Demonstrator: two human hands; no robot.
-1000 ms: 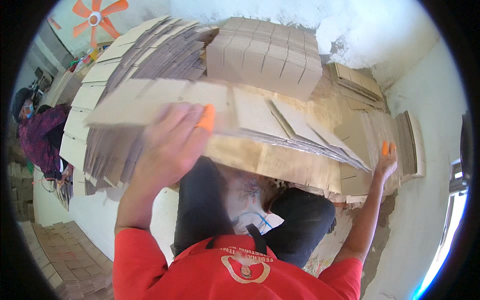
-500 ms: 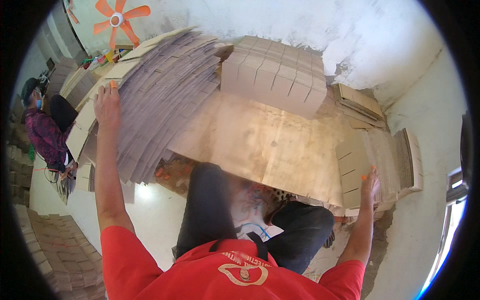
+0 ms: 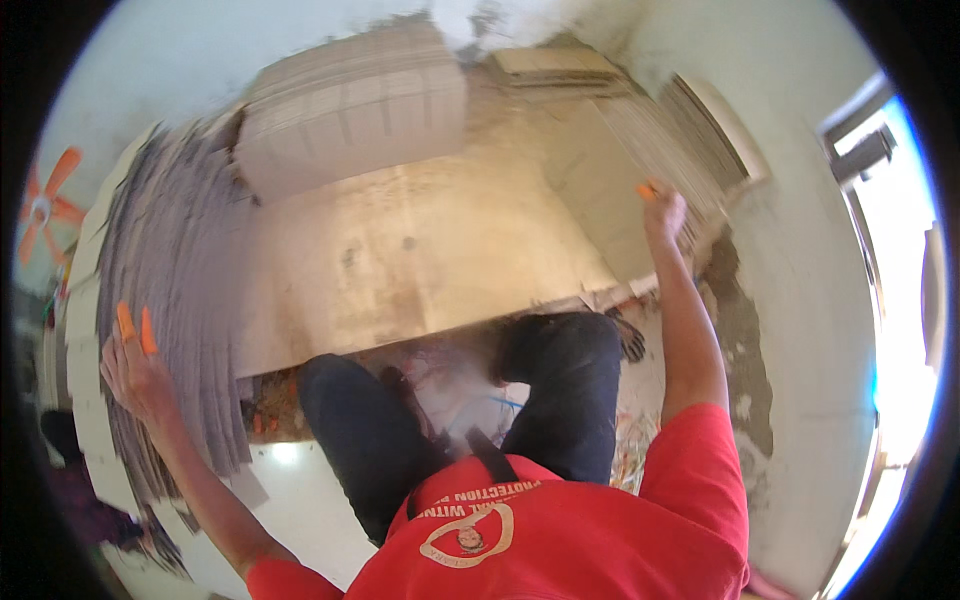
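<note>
We're seeing the left hand [image 3: 140, 378] resting on or just over the fanned stack of slotted cardboard sheets [image 3: 190, 255]; its fingers are standing straight and apart, two wearing orange finger covers [image 3: 125, 318]. We're reading that grip as wide; contact under the palm is hiding from us. The right hand [image 3: 664, 215] is curling in front of the leaning pack of slotted cardboard sheets [image 3: 600, 215]; we're not managing to tell whether it's pinching a sheet or only touching, since blur is covering the fingertips.

Under the left grip, we're judging slump as the main risk: sheets are overlapping unevenly, so a lopsided push could be sending them sliding right, onto the plywood board [image 3: 430, 255]. At the right grip, we're worrying about the lean: pulling one sheet could be dragging its neighbours down, and slots could be snagging a finger cover.

Between the grips, the board is lying bare in the middle. Nearer the body, its front edge is ending over the knees [image 3: 335, 385], so we're risking a loose sheet dropping into that gap. Beyond both grips, the upright block of slotted cardboard [image 3: 350, 125] is standing well apart from either hand; we're rating it low risk unless sliding sheets are knocking it.
</note>
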